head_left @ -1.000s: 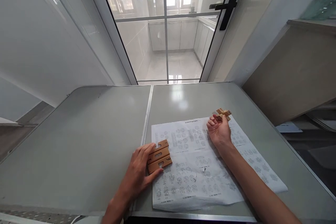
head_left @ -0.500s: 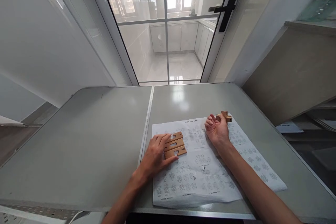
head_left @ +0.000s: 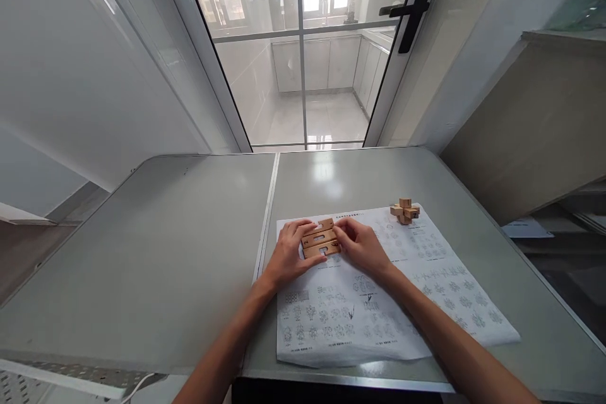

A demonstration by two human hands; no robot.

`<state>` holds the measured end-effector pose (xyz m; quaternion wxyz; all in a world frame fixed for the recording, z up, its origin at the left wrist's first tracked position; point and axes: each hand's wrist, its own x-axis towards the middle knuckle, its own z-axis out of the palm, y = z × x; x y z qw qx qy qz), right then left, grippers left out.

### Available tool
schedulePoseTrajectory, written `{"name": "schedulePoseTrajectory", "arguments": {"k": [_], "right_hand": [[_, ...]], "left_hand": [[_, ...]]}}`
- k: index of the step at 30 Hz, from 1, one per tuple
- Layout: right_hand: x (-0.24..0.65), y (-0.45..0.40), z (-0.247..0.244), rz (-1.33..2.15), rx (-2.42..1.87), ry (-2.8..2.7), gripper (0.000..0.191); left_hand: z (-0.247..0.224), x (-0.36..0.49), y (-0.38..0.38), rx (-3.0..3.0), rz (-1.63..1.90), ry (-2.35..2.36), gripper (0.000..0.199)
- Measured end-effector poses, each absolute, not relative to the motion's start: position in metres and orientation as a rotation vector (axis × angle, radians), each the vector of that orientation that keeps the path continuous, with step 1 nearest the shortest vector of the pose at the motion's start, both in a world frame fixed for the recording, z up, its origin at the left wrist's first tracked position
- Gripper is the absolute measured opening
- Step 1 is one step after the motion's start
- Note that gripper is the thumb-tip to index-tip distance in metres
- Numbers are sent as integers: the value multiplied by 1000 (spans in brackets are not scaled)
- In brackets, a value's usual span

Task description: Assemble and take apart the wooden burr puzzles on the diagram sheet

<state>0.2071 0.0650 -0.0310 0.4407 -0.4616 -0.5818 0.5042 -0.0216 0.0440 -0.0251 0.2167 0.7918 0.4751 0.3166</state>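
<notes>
Three notched wooden puzzle pieces (head_left: 311, 241) lie side by side on the upper left of a printed paper sheet (head_left: 331, 350). Dark marks show on their ends. My left hand (head_left: 288, 254) closes around their left side, with fingers at the far edge and thumb along the near edge. At their right ends my right hand (head_left: 363, 247) is pinching, thumb and index finger together against the pieces. An assembled interlocking wooden block puzzle (head_left: 405, 211) stands apart at the sheet's far right corner.
The sheet, printed with rows of small diagrams, lies on a grey table (head_left: 142, 265) with a pale seam strip (head_left: 269, 202). Beyond the far edge is a glass door (head_left: 331, 88) with a black handle (head_left: 416, 12). Shelves (head_left: 563, 265) are at the right.
My right hand has left the block puzzle and come left to the flat pieces. My left hand and the pieces have shifted slightly away from me.
</notes>
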Motion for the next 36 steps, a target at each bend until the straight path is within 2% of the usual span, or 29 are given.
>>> {"name": "schedulePoseTrajectory", "arguments": {"k": [6, 12, 15, 20, 27, 36], "right_hand": [[205, 60, -35, 1062, -1083, -1822, 12], [208, 60, -41, 782, -1021, -2128, 13], [210, 61, -42, 754, -1010, -2161, 17], [211, 61, -40, 694, -993, -2243, 23], [212, 62, -41, 707, -1012, -2263, 22], [215, 64, -34, 825, -1055, -2271, 25]], "left_hand": [[-26, -23, 43, 2110, 922, 1250, 69], [-23, -22, 42, 2124, 937, 1238, 61], [-22, -21, 41, 2157, 936, 1239, 57], [-23, -19, 42, 2112, 988, 1310, 31], [-27, -17, 41, 2226, 965, 1451, 32], [-26, -17, 40, 2205, 986, 1557, 16]]}}
